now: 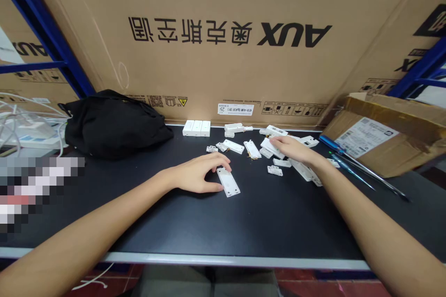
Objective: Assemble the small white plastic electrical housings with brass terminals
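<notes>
My left hand (pixel 200 173) has its thumb and fingers closed on the near-left edges of a flat white plastic plate (pixel 230 184) with dark spots at its corners. The plate is at the middle of the black tabletop. Over on the right, my right hand (pixel 294 147) grips the end of a white plastic housing (pixel 272 148) among loose parts; its fingers are partly hidden. Around the hands lie a white plate with fine wires (pixel 252 149), a white strip (pixel 233 146), a small white bracket (pixel 275 171) and several other white pieces.
Three white boxes (pixel 196 128) sit side by side at the back. A black bag (pixel 114 125) and white cables (pixel 14 125) are on the left. Screwdrivers (pixel 369 169) lie before an opened carton (pixel 386 134) on the right. A large cardboard box (pixel 223 69) stands behind the table.
</notes>
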Motion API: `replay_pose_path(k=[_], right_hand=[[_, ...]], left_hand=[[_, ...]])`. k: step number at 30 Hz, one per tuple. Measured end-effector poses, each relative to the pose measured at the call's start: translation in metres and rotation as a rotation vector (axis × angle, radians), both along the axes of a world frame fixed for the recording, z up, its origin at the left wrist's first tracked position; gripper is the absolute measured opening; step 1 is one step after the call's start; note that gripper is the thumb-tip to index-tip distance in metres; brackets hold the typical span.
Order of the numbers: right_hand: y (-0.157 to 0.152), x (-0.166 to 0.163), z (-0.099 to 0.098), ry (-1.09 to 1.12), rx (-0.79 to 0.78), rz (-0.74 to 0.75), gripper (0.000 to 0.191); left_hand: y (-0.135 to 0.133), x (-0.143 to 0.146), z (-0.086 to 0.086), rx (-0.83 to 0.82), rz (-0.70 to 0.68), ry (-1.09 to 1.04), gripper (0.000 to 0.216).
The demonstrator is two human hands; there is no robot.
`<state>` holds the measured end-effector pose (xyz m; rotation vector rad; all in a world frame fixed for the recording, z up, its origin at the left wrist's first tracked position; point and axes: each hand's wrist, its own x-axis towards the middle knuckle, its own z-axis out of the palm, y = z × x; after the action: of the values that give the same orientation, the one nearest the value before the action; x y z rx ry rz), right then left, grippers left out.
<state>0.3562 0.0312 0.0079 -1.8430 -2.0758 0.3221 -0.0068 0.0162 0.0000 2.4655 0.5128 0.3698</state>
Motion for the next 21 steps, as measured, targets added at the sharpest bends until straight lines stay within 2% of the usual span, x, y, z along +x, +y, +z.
replay_pose_path(k=[7, 13, 17, 21], right_hand=[[-0.001, -0.006, 0.001, -0.149, 0.081, 0.046, 0.041], [-0.009, -0.01, 0.019, -0.182, 0.182, 0.138, 0.039], [-0.021, -0.019, 0.03, -0.167, 0.125, 0.243, 0.035], [-0.026, -0.026, 0.03, -0.195, 0.036, 0.289, 0.035]], left_hand=[[0.001, 0.001, 0.0, -0.025, 0.045, 0.015, 0.042], [0.004, 0.001, -0.006, -0.071, 0.038, -0.099, 0.038], [0.004, 0.002, -0.008, -0.162, 0.013, -0.226, 0.037], [0.004, 0.003, -0.011, -0.291, -0.009, -0.333, 0.036]])
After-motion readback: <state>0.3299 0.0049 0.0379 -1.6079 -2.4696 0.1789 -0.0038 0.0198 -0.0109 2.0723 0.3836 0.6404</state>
